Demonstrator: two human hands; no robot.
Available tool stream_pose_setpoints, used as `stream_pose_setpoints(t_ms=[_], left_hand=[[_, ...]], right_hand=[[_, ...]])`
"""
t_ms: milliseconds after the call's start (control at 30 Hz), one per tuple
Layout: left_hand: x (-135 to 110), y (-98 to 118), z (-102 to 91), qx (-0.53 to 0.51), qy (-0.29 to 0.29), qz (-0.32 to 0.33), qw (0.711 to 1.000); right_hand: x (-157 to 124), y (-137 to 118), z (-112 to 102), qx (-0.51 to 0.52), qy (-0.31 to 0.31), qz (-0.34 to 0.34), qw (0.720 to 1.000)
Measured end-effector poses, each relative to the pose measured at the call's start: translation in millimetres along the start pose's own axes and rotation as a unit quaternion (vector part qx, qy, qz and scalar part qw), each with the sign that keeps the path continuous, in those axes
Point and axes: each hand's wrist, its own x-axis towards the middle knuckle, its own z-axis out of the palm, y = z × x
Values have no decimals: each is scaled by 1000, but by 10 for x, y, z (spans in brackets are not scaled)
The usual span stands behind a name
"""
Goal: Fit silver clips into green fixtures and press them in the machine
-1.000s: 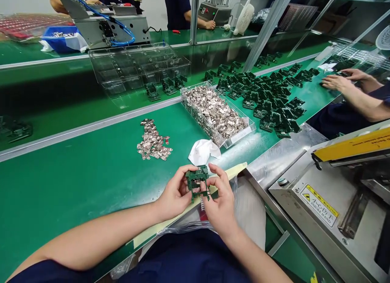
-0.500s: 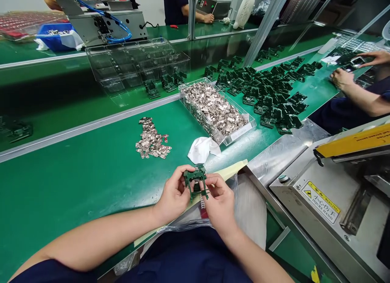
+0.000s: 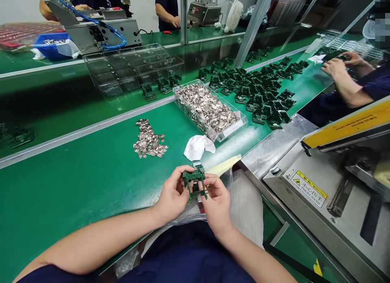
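Green plastic frame (image 3: 194, 181) in hand, you are working at the near edge of a green bench mat (image 3: 55, 201), holding the piece up in front of your body. To the left, a loose pile of stamped copper-toned metal parts (image 3: 149, 138) is lying on the mat, apart from your hands. Your left hand (image 3: 172, 193) is closed around the frame's left side, its fingers curled over the edge, while your right hand (image 3: 217, 205) is gripping the right side, and what your fingertips are doing among the frame's small parts is too hidden to tell. Beyond them, a white cloth (image 3: 196, 147) is resting beside a clear acrylic tray (image 3: 195, 120) that is heaped with more metal parts, so a large supply appears to remain. Further right, dozens of matching green frames (image 3: 262, 100) are lying in a dense group across the mat, suggesting that many pieces are finished. Past them, a co-worker's hands (image 3: 338, 65) are working among more frames, and a steel machine with a yellow guard (image 3: 347, 124) and an "Injure Hand" warning label (image 3: 308, 189) is standing at your right.
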Motion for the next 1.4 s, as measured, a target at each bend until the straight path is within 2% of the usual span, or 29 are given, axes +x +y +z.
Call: stream_pose_setpoints(t_ms=[333,567,667,800,867,933,1000,1100,1233,1400], left_hand=[[-33,23,25,14,8,-6,1000],[-81,70,145,28,-1,-2,1000],[-86,90,199,22,-18,-4,1000],[55,69,277,7,-11,10,1000],[184,17,333,-23,6,2,1000],[318,-59,395,-58,15,-18,998],[428,-142,445,-71,14,-25,997],[522,-236,462,-40,-19,-11,999],[554,-282,409,-10,-91,-15,996],[538,-283,401,-4,-77,-24,997]], right_hand=[[-61,53,-8,33,19,22,999],[-148,21,-64,70,45,20,996],[-162,-20,-156,62,38,21,997],[-115,-2,-425,2,39,28,999],[-93,78,-562,-35,10,55,998],[-89,191,-635,-68,-57,84,993],[-100,306,-625,-78,-127,92,985],[-123,440,-518,-71,-176,72,979],[-144,545,-412,-82,-182,28,979],[-200,605,-396,-127,-158,-19,979]])
